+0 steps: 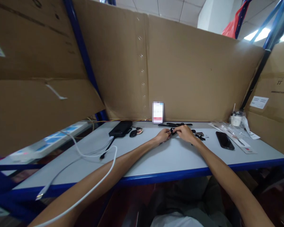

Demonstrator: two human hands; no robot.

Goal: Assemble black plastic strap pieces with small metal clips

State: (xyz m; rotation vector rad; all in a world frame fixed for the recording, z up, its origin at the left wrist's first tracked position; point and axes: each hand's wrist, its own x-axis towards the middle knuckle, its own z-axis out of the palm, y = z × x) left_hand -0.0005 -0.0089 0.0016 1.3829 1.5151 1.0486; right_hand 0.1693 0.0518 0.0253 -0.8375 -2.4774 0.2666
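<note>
Both my hands meet near the back middle of a pale grey table [156, 157]. My left hand [162, 136] and my right hand [185, 132] have their fingers closed together on a small black part [172, 130] held between them just above the tabletop. Behind the hands lie thin black strips [178, 124]. Small black and metal pieces [199, 136] rest just right of my right hand.
A black phone [224, 140] lies at the right, beside clear plastic bags [229, 134] and a small white bottle [235, 119]. A black power bank [121, 128], a black key fob [133, 133] and white cables [94, 154] lie at the left. Cardboard walls [180, 72] surround the table.
</note>
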